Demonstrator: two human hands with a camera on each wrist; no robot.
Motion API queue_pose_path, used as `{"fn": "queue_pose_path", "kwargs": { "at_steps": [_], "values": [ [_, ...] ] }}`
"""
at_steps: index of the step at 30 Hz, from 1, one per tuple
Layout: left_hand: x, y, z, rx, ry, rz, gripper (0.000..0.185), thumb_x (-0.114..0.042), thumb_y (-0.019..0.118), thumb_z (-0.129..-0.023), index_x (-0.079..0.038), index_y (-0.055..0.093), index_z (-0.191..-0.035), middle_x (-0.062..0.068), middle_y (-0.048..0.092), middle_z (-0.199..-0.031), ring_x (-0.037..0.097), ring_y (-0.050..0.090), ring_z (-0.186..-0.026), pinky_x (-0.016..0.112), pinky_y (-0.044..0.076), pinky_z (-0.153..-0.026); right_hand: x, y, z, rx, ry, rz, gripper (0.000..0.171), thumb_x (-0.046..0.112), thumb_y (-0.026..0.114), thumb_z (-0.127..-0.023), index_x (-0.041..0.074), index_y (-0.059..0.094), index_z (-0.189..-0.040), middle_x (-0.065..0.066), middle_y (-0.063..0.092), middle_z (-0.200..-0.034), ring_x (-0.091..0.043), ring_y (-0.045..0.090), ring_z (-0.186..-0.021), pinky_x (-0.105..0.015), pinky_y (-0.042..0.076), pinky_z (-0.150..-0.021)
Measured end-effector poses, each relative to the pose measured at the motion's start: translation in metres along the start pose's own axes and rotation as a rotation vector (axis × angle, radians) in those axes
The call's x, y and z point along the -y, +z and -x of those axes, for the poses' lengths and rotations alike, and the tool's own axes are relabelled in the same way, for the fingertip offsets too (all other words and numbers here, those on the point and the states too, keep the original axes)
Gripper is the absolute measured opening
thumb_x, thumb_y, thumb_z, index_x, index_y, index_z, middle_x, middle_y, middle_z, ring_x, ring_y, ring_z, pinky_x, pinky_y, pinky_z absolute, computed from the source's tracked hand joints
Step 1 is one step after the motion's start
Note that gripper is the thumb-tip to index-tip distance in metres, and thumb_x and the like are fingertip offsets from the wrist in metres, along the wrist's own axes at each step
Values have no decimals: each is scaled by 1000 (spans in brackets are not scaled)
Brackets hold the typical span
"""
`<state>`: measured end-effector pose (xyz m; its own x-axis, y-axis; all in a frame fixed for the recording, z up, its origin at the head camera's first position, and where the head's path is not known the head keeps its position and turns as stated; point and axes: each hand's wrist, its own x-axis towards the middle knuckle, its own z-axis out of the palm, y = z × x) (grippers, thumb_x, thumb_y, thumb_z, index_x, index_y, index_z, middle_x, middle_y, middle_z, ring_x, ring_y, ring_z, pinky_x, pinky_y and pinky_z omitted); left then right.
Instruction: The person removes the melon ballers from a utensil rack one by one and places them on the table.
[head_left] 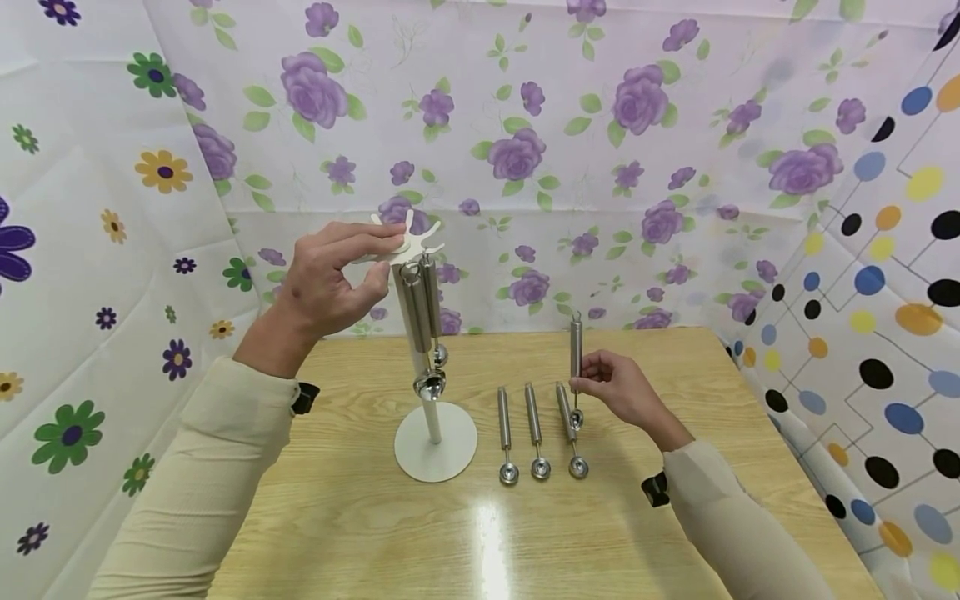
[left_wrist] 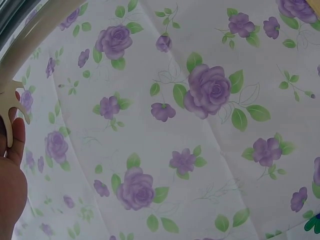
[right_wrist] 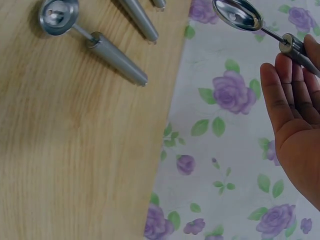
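A white rotating-style utensil stand [head_left: 453, 458] with curved hooks on top rises from a round base. My left hand [head_left: 330, 271] grips its hooked top between thumb and fingers; the left wrist view shows a hook [left_wrist: 9, 112] against that hand. Steel melon ballers [head_left: 414, 312] hang from the stand, bowls down, partly overlapping. To the right, my right hand [head_left: 622, 385] pinches another melon baller [head_left: 576, 337] by its handle, upright with the bowl low, above the table. In the right wrist view its bowl [right_wrist: 239, 14] points away from the fingers.
Three more melon ballers lie in a row on the wooden table [head_left: 360, 517], a left one [head_left: 505, 421], a middle one [head_left: 533, 417] and a right one [head_left: 564, 408] partly behind the held one. Flowered cloth [head_left: 465, 100] stands behind; a dotted cloth [head_left: 870, 333] borders the right.
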<state>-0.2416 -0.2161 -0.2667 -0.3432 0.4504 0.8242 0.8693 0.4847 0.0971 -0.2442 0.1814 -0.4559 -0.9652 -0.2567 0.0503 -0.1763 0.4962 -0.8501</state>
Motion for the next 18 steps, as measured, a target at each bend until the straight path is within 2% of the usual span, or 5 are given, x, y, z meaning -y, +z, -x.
{"fn": "queue_pose_path", "kwargs": {
  "at_steps": [8, 18],
  "values": [
    [0, -1, 0, -1, -4, 11, 35, -16, 55, -89, 7, 74, -108, 19, 71, -115, 38, 66, -103, 53, 50, -90, -20, 3, 7, -3, 28, -5, 29, 18, 73, -92, -2, 62, -110, -10, 66, -97, -22, 64, -85, -35, 55, -74],
    [1, 0, 2, -4, -16, 25, 41, -20, 48, -90, 7, 74, -107, 20, 71, -115, 38, 66, -102, 53, 50, -89, -50, 3, 14, -15, 94, 17, 29, 18, 74, -91, -3, 63, -109, -10, 66, -95, -19, 63, -84, -29, 54, -71]
  ]
}}
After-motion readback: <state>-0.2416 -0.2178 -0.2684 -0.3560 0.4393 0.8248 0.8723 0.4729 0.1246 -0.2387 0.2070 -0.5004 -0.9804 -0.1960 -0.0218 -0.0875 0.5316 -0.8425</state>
